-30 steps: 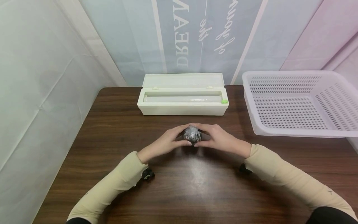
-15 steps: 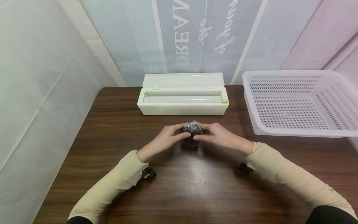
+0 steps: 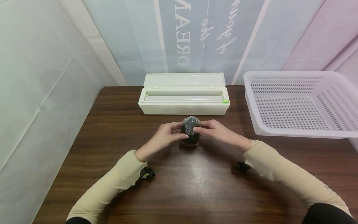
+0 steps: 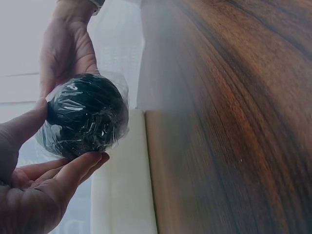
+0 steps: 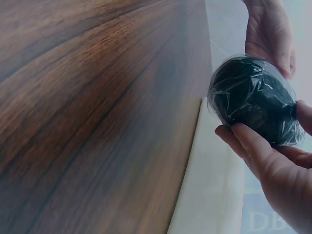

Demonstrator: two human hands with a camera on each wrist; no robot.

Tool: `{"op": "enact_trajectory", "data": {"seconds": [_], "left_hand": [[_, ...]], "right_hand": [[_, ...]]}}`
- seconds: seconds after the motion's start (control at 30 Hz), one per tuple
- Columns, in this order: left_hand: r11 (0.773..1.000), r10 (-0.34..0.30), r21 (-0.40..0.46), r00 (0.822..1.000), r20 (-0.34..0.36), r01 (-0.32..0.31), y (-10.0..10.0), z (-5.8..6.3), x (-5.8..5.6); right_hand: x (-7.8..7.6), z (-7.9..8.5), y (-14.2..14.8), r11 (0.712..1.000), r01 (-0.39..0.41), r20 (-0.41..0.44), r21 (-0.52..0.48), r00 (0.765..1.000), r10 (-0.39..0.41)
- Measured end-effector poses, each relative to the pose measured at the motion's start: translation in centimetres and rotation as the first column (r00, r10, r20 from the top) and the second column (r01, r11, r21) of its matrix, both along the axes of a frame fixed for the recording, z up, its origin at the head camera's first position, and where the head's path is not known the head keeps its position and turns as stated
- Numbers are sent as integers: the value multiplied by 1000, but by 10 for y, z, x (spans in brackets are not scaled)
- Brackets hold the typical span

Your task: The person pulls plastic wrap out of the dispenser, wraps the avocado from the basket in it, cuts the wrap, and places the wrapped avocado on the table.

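Note:
Both hands hold a dark green, egg-shaped thing wrapped in clear, crinkled cling film, above the table in front of the film box. My left hand grips its left side, thumb toward me and fingers behind. From the right, my right hand grips it with the thumb on its near face, a little higher than the left thumb. The left wrist view shows loose film standing off the edge of the wrapped thing. In the right wrist view its surface looks smooth and glossy under the wrap.
Behind the hands stands a white cling film box, lid raised, a roll inside and a green slider at its right end. A white perforated basket sits at the right on the brown wooden table. Printed cloth hangs behind.
The wrapped thing has been turned in the hands: its pale gathered film has rolled up and away, and more of the dark side shows. The right thumb has moved up its face.

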State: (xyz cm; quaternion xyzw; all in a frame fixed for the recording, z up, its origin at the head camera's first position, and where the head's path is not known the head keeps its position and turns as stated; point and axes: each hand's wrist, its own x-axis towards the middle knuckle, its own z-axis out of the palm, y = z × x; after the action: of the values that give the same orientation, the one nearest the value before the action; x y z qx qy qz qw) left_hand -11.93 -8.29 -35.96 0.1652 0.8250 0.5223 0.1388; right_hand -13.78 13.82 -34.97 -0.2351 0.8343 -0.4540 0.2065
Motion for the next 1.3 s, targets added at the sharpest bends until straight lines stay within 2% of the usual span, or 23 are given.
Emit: {"op": "enact_trajectory", "data": {"seconds": [0.17,0.23,0.4,0.47,0.57,0.83,0.93,1.1,1.3], "left_hand": [[999,38,-22,999,32,-37,-6,-1,-1],[997,50,-59,998,34,-48,-9,-1,-2],[981,62,-183,998,5,-60,-16,-1,-4],[978,58,-203,998,1,-57,-19,-2,-5],[975,60,-216,998,9,-56,-22,-4,-7],[973,94,-221,992,84,-73,-24,-13,-12],[972,92,-228,989,113,-65,-23,-17,-13],[976,72,-215,981,178,-33,-20,-18,-12],[977,105,-204,970,221,-59,-18,-18,-12]], "right_hand": [[-4,-5,-9,998,40,95,-55,995,-35],[-5,-7,-14,993,64,161,-95,986,-48],[-7,-9,-26,971,151,342,-184,936,-81],[-8,-10,-31,963,183,386,-196,917,-96],[-10,-13,-37,959,217,412,-185,903,-125],[-15,-23,-42,949,272,469,-160,867,-169],[-17,-27,-42,951,272,477,-147,862,-173],[-19,-31,-43,958,273,455,-87,866,-205],[-21,-32,-45,961,270,445,-57,869,-218]]}}
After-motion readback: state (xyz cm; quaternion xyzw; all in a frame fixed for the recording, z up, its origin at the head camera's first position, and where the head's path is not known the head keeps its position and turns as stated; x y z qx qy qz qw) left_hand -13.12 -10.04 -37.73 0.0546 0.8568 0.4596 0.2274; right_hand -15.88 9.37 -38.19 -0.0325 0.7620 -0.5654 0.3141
